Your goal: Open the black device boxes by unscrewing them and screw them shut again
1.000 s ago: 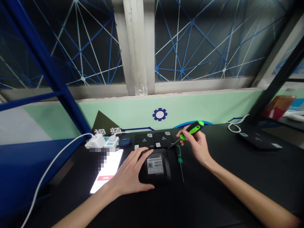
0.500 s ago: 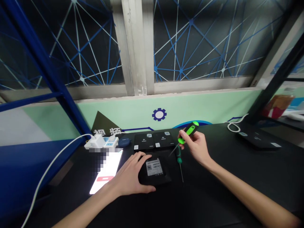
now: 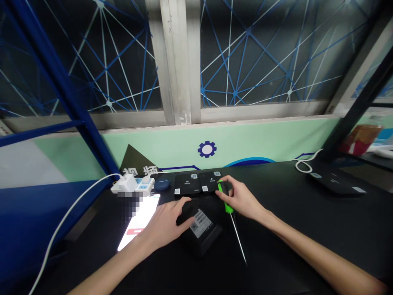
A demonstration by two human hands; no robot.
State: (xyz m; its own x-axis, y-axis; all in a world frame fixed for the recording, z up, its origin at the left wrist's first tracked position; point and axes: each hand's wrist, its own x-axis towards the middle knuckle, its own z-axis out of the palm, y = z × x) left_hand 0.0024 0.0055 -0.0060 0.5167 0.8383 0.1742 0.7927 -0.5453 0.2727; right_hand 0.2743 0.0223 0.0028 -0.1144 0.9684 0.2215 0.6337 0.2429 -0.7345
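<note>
My right hand grips a screwdriver by its green and black handle. Its long metal shaft points down toward the near side of the black table. My left hand is at the left side of a flat black box with a white printed label. The thumb lies on the label's edge and the index finger stretches past the far side; the other fingertips are hidden. The box sits askew and looks tilted.
Two black boxes lie side by side behind. A lit phone, a power strip with white chargers and a dark blue case are at left. Another black device and a white cable are at right.
The screwdriver has swung from a raised slant to pointing down toward me, now covering the smaller green screwdriver's spot. The labelled box has turned, and my left thumb has moved onto its label.
</note>
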